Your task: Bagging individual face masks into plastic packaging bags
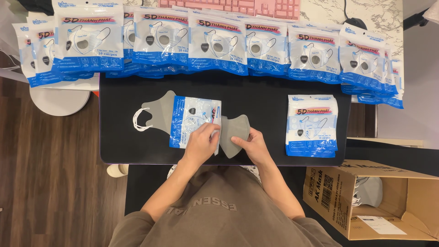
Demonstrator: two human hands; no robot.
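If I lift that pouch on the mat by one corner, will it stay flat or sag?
Probably sag: the pouch is thin glossy film, so likely floppy and a bit slippery. It looks light, holding only soft grey masks. The left hand pins its open end while the right hand holds the masks, so they might slide out.

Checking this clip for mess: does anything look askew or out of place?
Mostly tidy. One grey mask sticks out from under the pouch the left hand holds, ear loops trailing loose. The cardboard box lies tipped on its side.

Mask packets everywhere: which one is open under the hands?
The packet lying sideways mid-mat, under the left hand; grey masks stick out of it. The others lie flat and untouched.
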